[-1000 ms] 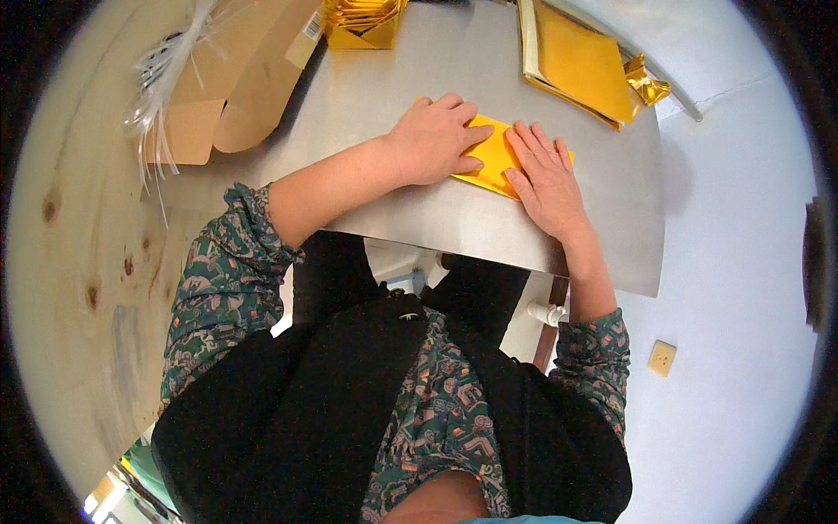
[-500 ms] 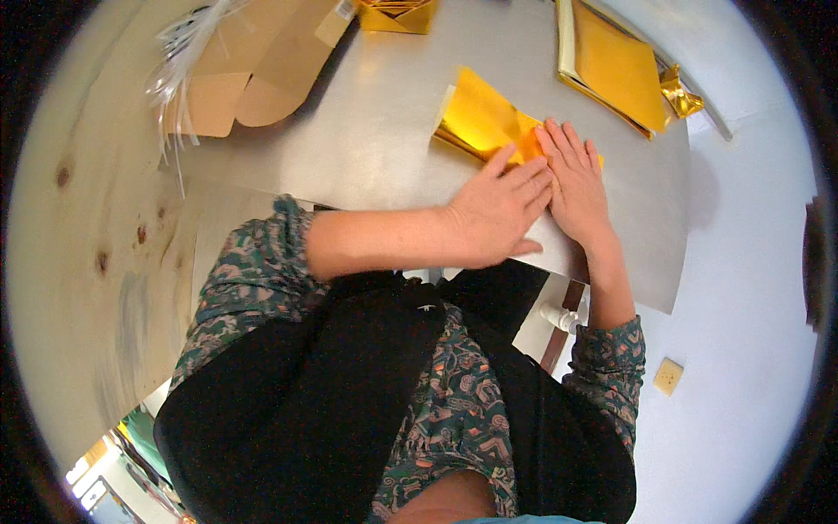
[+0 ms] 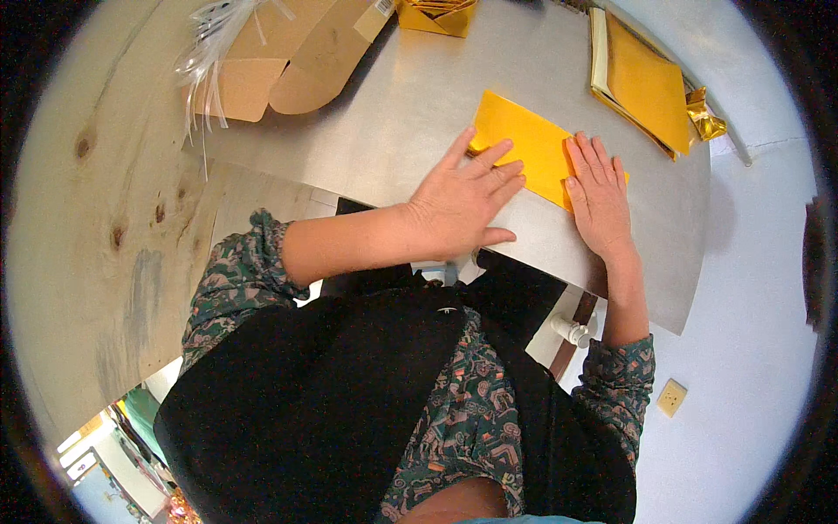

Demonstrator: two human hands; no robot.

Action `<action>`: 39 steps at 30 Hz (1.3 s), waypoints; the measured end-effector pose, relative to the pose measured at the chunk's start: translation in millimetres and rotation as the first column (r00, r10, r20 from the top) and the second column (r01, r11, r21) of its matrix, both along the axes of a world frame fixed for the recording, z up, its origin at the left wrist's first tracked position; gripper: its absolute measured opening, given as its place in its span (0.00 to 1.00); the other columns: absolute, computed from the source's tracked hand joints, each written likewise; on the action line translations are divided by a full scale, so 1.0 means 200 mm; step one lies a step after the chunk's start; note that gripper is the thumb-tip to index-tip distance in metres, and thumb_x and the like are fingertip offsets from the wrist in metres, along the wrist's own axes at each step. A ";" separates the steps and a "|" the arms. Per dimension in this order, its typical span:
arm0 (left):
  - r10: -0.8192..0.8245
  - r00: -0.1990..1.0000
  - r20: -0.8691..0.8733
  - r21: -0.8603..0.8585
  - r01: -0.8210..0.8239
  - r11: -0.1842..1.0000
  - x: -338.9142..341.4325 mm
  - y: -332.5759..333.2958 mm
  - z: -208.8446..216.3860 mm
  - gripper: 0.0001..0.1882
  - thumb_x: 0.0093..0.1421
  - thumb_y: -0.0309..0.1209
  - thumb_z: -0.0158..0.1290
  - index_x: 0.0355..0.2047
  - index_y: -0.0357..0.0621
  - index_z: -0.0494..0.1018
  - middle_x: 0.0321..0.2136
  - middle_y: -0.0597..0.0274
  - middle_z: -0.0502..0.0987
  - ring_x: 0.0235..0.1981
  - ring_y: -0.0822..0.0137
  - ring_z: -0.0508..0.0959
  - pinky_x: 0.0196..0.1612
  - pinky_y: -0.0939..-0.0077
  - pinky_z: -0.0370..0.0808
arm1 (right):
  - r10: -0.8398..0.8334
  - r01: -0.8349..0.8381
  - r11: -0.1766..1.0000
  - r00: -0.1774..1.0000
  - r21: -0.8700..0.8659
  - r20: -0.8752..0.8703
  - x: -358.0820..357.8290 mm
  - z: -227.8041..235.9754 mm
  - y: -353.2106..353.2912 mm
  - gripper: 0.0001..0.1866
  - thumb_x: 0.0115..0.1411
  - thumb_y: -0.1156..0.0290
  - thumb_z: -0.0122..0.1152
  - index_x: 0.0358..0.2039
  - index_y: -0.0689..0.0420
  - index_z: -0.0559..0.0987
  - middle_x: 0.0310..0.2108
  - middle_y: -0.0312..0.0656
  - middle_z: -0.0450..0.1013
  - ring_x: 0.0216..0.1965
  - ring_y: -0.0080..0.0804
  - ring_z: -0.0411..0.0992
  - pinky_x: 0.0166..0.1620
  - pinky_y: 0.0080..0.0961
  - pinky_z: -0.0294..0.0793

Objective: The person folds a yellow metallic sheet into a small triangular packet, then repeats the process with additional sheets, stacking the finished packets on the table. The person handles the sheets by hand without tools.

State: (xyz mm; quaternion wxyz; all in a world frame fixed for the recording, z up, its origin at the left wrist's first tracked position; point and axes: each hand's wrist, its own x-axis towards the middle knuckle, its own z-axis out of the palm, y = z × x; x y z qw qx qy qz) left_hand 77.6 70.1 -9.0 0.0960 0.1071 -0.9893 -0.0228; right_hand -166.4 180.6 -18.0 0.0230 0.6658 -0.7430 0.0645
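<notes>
A flat strip of gold paper [image 3: 532,148], apparently folded, lies slantwise on the grey metal tabletop [image 3: 419,105]. Over its near left edge my left hand [image 3: 467,192] is spread, thumb apart and fingertips on or just above the paper. My right hand [image 3: 600,196] lies flat across the paper's right end, fingers stretched out and pointing away from me. Neither hand grasps anything. Part of the paper's right end is hidden under the right hand.
A stack of gold sheets [image 3: 642,83] lies at the far right, beside a crumpled gold foil piece [image 3: 705,115]. Folded gold pieces [image 3: 436,17] stand at the back. An open cardboard box [image 3: 314,65] and clear plastic strips [image 3: 212,70] are at the far left.
The paper's left part, raised and curved before, now lies flat. My left hand has slid left along it, away from my right hand, which stays at the right end. The view has shifted slightly.
</notes>
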 end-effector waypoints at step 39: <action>-0.113 0.992 -0.056 0.189 0.122 0.974 -0.06 -0.56 -0.02 0.34 0.57 0.47 0.59 0.61 0.48 0.67 0.64 0.60 0.66 0.67 0.57 0.62 0.68 0.54 0.56 | -0.027 0.027 0.999 0.999 0.043 0.022 0.00 0.04 0.00 0.29 0.69 0.56 0.42 0.68 0.49 0.61 0.71 0.39 0.53 0.73 0.38 0.46 0.73 0.45 0.36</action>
